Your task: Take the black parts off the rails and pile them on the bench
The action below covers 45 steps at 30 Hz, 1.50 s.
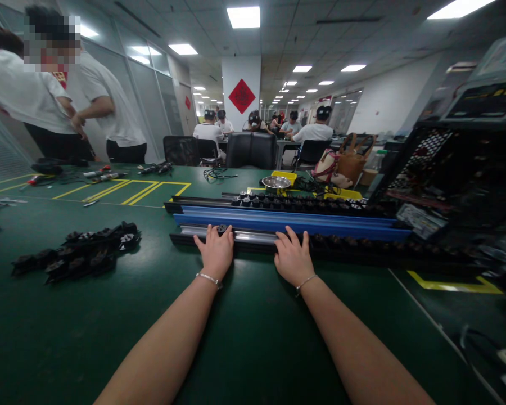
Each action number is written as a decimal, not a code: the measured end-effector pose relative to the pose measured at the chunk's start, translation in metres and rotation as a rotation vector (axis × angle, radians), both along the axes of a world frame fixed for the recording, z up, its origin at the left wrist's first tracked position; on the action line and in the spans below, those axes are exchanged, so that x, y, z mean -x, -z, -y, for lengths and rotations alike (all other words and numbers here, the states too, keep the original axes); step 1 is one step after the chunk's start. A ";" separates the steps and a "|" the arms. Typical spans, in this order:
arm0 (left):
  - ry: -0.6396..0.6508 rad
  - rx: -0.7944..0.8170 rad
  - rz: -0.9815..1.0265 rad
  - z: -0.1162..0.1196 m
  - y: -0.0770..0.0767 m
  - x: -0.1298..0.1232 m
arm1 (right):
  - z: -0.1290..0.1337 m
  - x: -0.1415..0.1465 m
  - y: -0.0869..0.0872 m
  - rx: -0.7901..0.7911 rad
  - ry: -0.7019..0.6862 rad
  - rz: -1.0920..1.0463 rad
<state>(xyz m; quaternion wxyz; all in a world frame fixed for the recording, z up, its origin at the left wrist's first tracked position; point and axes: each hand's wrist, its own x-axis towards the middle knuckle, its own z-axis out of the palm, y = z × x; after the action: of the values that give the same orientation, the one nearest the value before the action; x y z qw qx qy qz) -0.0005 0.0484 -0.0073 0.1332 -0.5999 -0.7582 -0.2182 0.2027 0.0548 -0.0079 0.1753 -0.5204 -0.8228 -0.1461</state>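
Note:
A long black channel rail (253, 237) with a shiny inner groove lies crosswise on the green table. My left hand (216, 253) is near its left end, fingers bent over the groove and closed about a small black part (222, 229), which they partly hide. Farther right, my right hand (294, 259) grips the same rail, its fingers over the top and somewhat apart. A row of black parts (354, 245) sits along the rail to the right of that hand. Directly behind runs a blue rail (295, 218).
Loose black part strips (80, 250) lie at left on the green table (152, 337). Another black rail with parts (278, 201), a metal bowl (276, 181) and a yellow tray (343, 194) are behind. An opened computer case (438, 163) stands at right. Two people stand at far left.

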 end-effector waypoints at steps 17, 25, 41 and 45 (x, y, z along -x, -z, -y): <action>-0.060 -0.021 0.044 -0.003 0.001 0.011 | -0.001 -0.001 0.000 -0.002 -0.006 -0.007; -0.082 -0.033 0.061 -0.004 0.002 0.016 | 0.000 0.000 0.000 0.004 -0.004 -0.013; -0.144 -0.072 0.102 -0.008 0.003 0.030 | -0.001 -0.001 0.000 0.005 -0.011 -0.023; -0.156 -0.074 0.093 -0.009 0.004 0.034 | -0.001 -0.001 0.000 0.006 -0.014 -0.038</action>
<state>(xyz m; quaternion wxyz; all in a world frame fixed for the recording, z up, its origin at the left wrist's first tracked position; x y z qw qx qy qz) -0.0341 0.0576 -0.0110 0.1367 -0.5230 -0.7993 -0.2627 0.2038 0.0554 -0.0083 0.1902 -0.5181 -0.8233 -0.1325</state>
